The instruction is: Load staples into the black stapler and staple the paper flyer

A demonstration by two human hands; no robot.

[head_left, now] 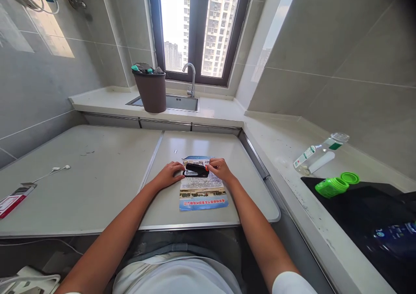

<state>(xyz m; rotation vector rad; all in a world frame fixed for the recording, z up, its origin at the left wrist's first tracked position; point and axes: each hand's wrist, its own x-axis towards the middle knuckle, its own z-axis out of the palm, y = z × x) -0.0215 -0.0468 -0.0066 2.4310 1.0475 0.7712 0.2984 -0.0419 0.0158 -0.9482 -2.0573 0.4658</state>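
A black stapler [196, 169] lies over a printed flyer [204, 204] on the folding table. It looks opened, its top arm lifted apart from its base at the left end. My left hand [169, 175] rests on the table, thumb and fingers closed about the stapler's left end. At the other end, my right hand [219, 169] pinches the stapler beside a small orange-red part. The fingertips of both hands partly cover it. Whether staples are inside is too small to tell.
Behind the table [107, 164], a brown bin [151, 92] stands at the sink [182, 103] near a faucet [194, 79]. White earphones [58, 169] and a red-white box [14, 200] lie left. A clear bottle [320, 153] and green container [332, 187] are on the right counter.
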